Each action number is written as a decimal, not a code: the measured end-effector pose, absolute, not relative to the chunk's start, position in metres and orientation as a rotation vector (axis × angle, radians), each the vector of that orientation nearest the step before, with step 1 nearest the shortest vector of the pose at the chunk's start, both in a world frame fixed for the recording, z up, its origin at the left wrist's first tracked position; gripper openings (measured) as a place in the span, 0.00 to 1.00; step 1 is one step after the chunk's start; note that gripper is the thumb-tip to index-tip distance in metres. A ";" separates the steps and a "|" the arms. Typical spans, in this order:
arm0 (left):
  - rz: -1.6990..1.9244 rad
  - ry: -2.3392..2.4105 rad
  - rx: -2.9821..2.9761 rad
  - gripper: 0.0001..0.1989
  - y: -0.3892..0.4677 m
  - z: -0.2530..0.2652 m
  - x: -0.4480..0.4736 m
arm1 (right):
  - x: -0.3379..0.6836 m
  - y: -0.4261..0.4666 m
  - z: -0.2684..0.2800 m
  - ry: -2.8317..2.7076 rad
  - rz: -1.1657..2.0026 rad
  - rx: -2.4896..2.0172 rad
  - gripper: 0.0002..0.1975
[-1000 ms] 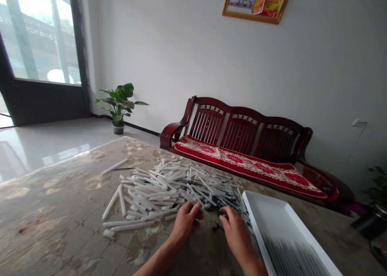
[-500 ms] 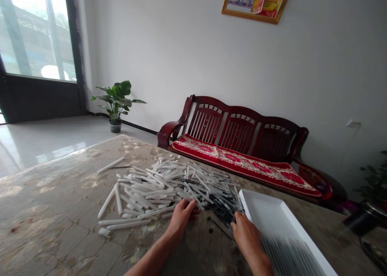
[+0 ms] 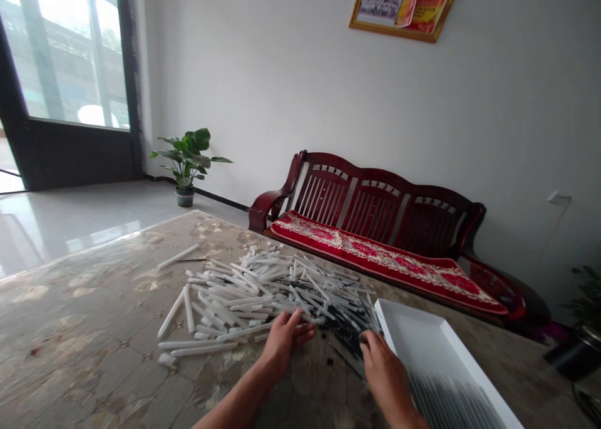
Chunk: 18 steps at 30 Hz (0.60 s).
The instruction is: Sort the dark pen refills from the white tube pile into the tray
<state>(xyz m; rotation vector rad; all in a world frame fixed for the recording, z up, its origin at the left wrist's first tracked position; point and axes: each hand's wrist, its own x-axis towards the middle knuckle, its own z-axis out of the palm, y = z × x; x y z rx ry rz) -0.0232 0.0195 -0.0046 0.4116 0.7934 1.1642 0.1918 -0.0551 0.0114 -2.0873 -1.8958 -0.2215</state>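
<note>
While both bare hands are low over the patterned tabletop (image 3: 103,329), we see a loose heap of white sticks (image 3: 235,291) spread beyond them, with a tangle of black sticks (image 3: 345,321) at the heap's right side. The left hand (image 3: 284,341) is at the near edge of the heap, thumb up and fingers partly curled next to the white ends; we cannot tell whether it grips one of them or only touches. The right hand (image 3: 382,366) is just beside the black sticks, its thumb and fingers drawn together, yet we cannot make out what, if anything, is pinched there. Close to that hand, on its right, we find a shallow white tray (image 3: 420,319), in whose near part many thin greyish sticks (image 3: 453,401) lie side by side, a little blurred. Between the hands we notice a small black piece (image 3: 330,361) on the tabletop. Farther left, a lone white stick (image 3: 178,256) lies apart from the heap, near a thin dark rod (image 3: 192,260). Past the table we see a dark red wooden bench (image 3: 323,194) with a flowered red cover (image 3: 364,247).
</note>
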 end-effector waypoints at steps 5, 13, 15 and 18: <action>1.190 0.792 0.348 0.05 0.019 -0.002 -0.024 | 0.167 -0.063 0.011 -1.965 -0.158 -1.837 0.10; 1.205 0.778 0.346 0.08 0.020 -0.004 -0.026 | 0.160 -0.064 0.011 -1.961 -0.107 -1.938 0.11; 1.195 0.768 0.389 0.10 0.020 -0.005 -0.025 | 0.158 -0.065 0.013 -1.964 -0.094 -1.963 0.12; 1.181 0.778 0.480 0.11 0.019 -0.005 -0.024 | 0.154 -0.066 0.015 -1.962 -0.116 -2.007 0.12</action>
